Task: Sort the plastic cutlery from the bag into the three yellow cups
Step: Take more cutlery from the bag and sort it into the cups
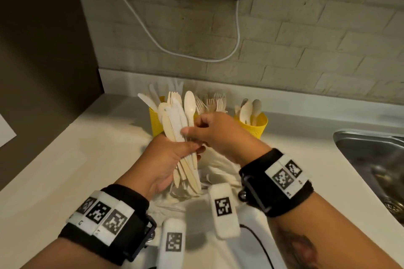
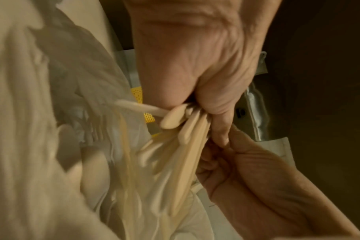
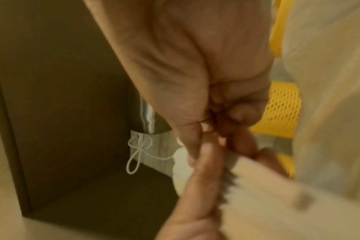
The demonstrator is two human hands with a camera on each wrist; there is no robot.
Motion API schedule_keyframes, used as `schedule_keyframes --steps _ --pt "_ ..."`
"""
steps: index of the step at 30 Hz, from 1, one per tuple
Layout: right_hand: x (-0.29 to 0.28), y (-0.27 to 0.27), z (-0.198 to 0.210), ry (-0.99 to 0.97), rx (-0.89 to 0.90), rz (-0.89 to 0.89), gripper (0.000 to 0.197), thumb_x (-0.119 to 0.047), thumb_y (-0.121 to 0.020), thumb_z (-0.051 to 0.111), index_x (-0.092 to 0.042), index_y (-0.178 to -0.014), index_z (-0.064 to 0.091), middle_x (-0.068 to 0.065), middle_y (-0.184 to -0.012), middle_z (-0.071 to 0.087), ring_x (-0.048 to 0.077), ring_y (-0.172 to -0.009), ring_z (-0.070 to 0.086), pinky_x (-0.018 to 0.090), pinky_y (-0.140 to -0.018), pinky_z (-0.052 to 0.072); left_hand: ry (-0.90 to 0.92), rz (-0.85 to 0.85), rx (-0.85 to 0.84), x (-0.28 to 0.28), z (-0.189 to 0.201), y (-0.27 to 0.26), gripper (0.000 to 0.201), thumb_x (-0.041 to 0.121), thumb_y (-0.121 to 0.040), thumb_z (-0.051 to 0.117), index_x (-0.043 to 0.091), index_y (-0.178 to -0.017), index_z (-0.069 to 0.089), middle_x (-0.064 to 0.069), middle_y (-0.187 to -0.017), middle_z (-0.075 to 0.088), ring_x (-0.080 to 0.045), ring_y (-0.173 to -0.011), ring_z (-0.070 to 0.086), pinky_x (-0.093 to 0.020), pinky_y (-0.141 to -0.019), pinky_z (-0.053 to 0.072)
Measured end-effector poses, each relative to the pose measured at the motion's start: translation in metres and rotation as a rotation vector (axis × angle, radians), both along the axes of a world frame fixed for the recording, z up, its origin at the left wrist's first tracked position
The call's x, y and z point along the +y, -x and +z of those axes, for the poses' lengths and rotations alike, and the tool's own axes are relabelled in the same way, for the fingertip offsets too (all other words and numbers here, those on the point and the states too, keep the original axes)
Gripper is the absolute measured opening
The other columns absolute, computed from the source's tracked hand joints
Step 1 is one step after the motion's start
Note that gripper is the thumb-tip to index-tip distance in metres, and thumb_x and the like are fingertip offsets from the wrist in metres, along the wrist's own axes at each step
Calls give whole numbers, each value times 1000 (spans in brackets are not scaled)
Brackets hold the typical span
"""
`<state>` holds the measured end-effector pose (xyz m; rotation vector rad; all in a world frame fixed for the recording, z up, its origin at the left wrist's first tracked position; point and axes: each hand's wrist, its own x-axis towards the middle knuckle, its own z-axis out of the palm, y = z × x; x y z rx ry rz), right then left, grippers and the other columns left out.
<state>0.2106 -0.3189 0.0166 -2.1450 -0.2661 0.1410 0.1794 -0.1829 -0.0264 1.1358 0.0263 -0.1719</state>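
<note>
Yellow cups (image 1: pixel 251 123) head view only | left hand (image 1: pixel 166 159) grips cutlery bundle (image 1: pixel 179 129)

**A:** What is worn on the arms?

**B:** A wide black left band (image 1: pixel 131 240) is strapped round the wrist behind the left hand (image 1: pixel 166 159). A matching right band (image 1: pixel 258 170) is strapped behind the right hand (image 1: pixel 218 135).

**A:** Are the bands marked?

**B:** White tags printed with black square codes are fixed across each. Three left tags (image 1: pixel 100 216) and two right tags (image 1: pixel 286 176) can be seen. A metal left buckle (image 1: pixel 149 228) and right buckle (image 1: pixel 251 190) are set at the inner edges.

**A:** Is anything else attached?

**B:** A white oblong left block (image 1: pixel 172 242) and right block (image 1: pixel 223 209), each printed with one code, are carried under the wrists. A thin black cable (image 1: pixel 260 244) is seen below the right block.
</note>
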Motion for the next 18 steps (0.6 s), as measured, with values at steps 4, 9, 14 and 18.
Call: schedule_keyframes --steps 4,9,14,18 --pt "-5 -4 -25 -347 89 -90 31 -18 -88 69 7 -77 57 19 -70 59 25 -59 52 39 -62 49 46 -55 27 3 -4 5 30 -5 -89 59 1 -117 65 -22 -100 71 -29 -87 71 -36 -72 59" --pt "-13 0 -17 -933 297 -200 12 -9 -101 49 -6 -94 57 9 -75 62 22 -73 65 31 -70 57 140 -112 73 8 -8 8 18 6 -76 66 2 -93 65 -14 -76 70 -22 -70 71 -33 -64 60" --pt "-17 14 -4 -734 192 -149 3 -14 -97 56 -12 -95 54 2 -73 54 9 -52 41 22 -49 34 -11 -15 9 3 -8 1 14 6 -81 70 9 -89 58 -5 -67 50 -11 -52 47 -25 -52 46" --pt "0 32 -14 -310 59 10 33 -33 -74 82 -19 -83 53 -7 -66 52 9 -57 45 27 -56 39 -279 131 -84 -8 -8 -5 29 9 -88 67 17 -115 61 -7 -92 69 -10 -65 60 -20 -47 46"
